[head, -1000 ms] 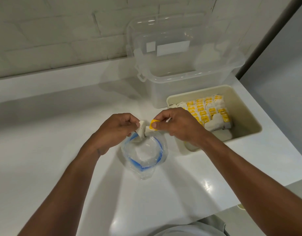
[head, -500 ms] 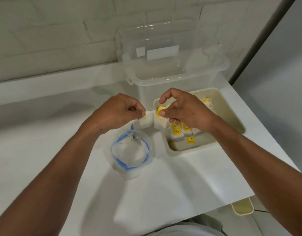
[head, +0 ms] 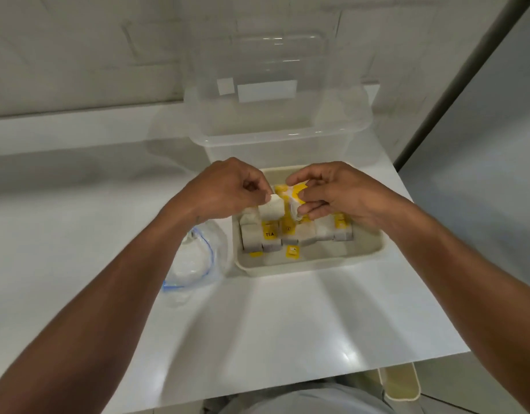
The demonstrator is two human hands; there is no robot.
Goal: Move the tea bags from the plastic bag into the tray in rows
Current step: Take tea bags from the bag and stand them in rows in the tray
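Note:
The cream tray (head: 311, 263) sits at the counter's centre right and holds rows of white tea bags with yellow tags (head: 271, 234). Both hands hover over the tray's left half. My left hand (head: 228, 189) pinches a white tea bag (head: 272, 210) by its top. My right hand (head: 332, 192) pinches another tea bag with a yellow tag (head: 296, 198) right beside it. The clear plastic bag with a blue zip (head: 195, 264) lies open on the counter to the left of the tray; I cannot tell what it holds.
A large clear plastic storage box (head: 275, 115) stands just behind the tray against the tiled wall. The white counter (head: 272, 330) ends at a right edge near a grey wall. A cream bin (head: 401, 383) shows below the counter's front right corner.
Both hands lifted the two tea bags away from the plastic bag's mouth and carried them right, over the tray. The camera view shifted right with them.

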